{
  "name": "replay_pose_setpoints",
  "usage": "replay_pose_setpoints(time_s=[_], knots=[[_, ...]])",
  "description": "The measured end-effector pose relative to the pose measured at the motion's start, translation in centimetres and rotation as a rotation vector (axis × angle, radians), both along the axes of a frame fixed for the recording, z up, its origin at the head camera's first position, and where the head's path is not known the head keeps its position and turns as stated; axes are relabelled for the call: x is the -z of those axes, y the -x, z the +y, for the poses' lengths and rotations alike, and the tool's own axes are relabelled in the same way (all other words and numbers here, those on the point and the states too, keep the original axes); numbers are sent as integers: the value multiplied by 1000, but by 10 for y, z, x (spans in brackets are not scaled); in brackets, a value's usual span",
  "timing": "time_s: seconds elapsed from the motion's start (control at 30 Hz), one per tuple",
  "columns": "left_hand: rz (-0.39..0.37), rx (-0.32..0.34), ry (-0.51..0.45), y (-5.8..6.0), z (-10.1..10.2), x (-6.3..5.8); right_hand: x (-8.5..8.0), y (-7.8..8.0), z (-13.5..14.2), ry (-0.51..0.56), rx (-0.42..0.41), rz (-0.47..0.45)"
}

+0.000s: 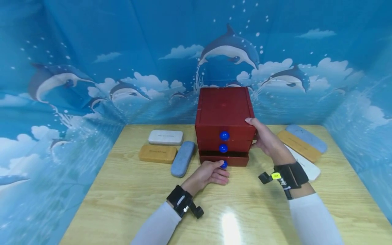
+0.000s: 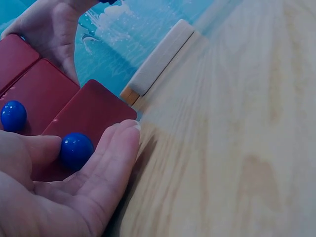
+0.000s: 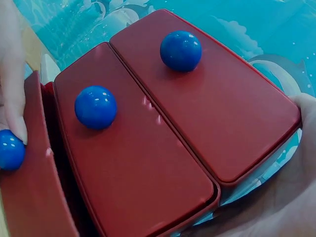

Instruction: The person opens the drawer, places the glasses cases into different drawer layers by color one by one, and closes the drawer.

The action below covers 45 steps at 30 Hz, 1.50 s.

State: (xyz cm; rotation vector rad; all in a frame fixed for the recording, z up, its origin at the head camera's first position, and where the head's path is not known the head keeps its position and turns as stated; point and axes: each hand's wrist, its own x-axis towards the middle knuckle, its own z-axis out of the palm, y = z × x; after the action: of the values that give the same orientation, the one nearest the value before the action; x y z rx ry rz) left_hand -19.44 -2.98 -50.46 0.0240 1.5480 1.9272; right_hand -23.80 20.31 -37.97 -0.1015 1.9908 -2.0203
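A small red drawer cabinet (image 1: 225, 109) stands on the table, with three drawers stacked one above another. Each drawer front carries a round blue knob. The bottom drawer (image 1: 239, 161) is pulled out a little, showing a dark gap above its front. My left hand (image 1: 211, 173) pinches the bottom blue knob (image 2: 77, 151) between thumb and fingers. My right hand (image 1: 267, 139) holds the cabinet's right side, its thumb on the top front corner; the cabinet partly hides its other fingers. In the right wrist view the middle drawer (image 3: 133, 168) and top drawer (image 3: 212, 113) are closed.
Left of the cabinet lie a white case (image 1: 165, 137), a tan case (image 1: 157, 153) and a blue-grey case (image 1: 183, 159). To its right are another blue case (image 1: 307, 137), an orange case (image 1: 300, 145) and a white case (image 1: 309, 166), partly behind my right wrist. A dolphin-printed curtain (image 1: 153, 51) surrounds the table.
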Motion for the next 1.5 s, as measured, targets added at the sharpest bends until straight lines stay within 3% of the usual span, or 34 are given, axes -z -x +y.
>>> replay_pose_setpoints(time_s=[1.0,1.5], knots=[[22,84,89,-39,-19,-3,1,1,1,-20,0,-22],[49,97,139,-59,-24,-4,-1,0,-1,-20,11,-29]])
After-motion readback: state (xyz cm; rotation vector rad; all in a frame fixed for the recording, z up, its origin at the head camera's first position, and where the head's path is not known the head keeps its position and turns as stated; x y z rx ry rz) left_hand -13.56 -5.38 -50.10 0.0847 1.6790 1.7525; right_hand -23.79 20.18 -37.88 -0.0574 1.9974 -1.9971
